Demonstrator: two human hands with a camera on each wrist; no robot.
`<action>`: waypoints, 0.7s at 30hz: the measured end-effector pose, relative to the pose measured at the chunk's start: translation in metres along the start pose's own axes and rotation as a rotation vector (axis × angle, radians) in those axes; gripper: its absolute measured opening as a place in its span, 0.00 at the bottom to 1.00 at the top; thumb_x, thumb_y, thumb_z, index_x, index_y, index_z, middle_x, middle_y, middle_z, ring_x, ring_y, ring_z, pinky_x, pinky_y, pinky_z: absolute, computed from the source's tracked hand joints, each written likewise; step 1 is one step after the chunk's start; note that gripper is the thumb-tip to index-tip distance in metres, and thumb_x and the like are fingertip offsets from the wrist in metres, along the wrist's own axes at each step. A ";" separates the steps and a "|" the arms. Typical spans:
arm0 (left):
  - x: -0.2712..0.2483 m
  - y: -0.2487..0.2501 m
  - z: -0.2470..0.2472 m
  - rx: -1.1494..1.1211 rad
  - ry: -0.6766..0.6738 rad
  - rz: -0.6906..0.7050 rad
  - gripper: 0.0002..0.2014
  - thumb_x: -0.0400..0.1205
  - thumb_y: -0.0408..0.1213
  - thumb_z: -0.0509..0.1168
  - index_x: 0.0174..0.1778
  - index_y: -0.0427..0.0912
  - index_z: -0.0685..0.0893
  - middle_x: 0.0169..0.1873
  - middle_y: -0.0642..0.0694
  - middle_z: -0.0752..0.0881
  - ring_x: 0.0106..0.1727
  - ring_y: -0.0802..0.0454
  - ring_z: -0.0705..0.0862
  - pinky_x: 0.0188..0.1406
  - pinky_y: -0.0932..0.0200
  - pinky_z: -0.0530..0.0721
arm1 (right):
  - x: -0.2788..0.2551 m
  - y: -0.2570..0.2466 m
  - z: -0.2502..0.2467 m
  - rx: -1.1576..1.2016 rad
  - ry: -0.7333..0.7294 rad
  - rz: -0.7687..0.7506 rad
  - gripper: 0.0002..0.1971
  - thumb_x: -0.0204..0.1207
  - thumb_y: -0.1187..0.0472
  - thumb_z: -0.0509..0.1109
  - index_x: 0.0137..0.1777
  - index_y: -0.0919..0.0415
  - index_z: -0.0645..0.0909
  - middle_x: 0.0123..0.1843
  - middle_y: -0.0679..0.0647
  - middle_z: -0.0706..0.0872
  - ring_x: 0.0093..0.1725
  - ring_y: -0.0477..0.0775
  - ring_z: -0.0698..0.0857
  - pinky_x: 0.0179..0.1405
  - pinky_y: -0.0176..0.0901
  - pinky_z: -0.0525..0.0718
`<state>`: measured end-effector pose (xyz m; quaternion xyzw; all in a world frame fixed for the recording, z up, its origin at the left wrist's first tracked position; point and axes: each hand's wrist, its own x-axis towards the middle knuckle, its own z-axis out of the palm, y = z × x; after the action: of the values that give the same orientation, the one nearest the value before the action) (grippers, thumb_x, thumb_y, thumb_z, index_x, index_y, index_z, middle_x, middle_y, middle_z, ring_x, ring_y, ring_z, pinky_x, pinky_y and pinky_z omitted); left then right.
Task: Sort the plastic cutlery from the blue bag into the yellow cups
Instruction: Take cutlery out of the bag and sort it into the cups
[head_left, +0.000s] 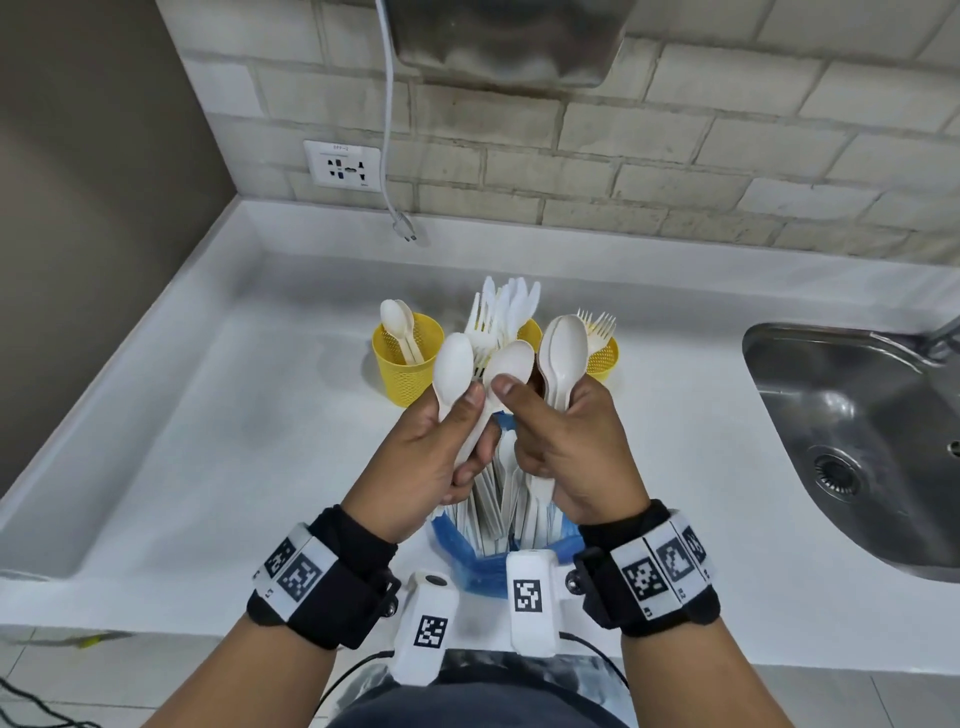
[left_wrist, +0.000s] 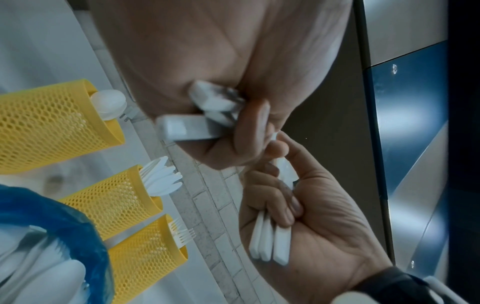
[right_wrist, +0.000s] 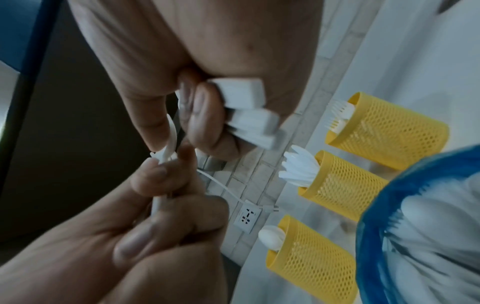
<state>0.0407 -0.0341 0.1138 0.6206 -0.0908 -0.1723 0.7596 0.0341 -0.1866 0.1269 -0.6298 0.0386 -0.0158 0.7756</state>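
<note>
Both hands are raised over the blue bag, which stands full of white cutlery. My left hand grips a few white spoons by their handles, whose ends show in the left wrist view. My right hand holds a stacked bundle of spoons in its curled fingers. Its thumb and forefinger also pinch the middle spoon that the left hand holds. Behind stand three yellow mesh cups: the left cup holds spoons, the middle cup knives and forks, the right cup forks.
A steel sink is set into the white counter at the right. On the brick wall behind are a socket and a hanging white cable. The counter's raised back edge runs just behind the cups.
</note>
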 end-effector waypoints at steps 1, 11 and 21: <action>-0.001 0.001 0.001 0.015 0.007 0.005 0.15 0.88 0.53 0.57 0.57 0.45 0.79 0.31 0.44 0.77 0.25 0.54 0.67 0.23 0.60 0.61 | 0.001 0.003 0.001 0.016 -0.016 0.017 0.04 0.83 0.66 0.72 0.47 0.64 0.81 0.23 0.49 0.74 0.16 0.43 0.66 0.17 0.33 0.63; -0.004 0.003 0.014 0.094 0.040 0.090 0.13 0.90 0.48 0.56 0.59 0.44 0.80 0.28 0.48 0.80 0.24 0.49 0.73 0.20 0.58 0.74 | -0.004 0.002 0.017 0.002 -0.057 0.055 0.11 0.92 0.58 0.58 0.68 0.63 0.74 0.20 0.55 0.73 0.13 0.51 0.76 0.12 0.31 0.70; 0.003 -0.004 0.015 0.215 0.136 -0.054 0.13 0.91 0.51 0.55 0.62 0.47 0.76 0.35 0.45 0.88 0.22 0.50 0.75 0.20 0.58 0.75 | 0.015 0.000 -0.023 0.383 0.132 0.066 0.11 0.92 0.57 0.58 0.55 0.64 0.76 0.34 0.61 0.83 0.35 0.64 0.85 0.38 0.55 0.87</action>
<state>0.0372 -0.0496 0.1129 0.7108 -0.0400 -0.1397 0.6882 0.0473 -0.2100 0.1221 -0.4670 0.1063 -0.0388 0.8770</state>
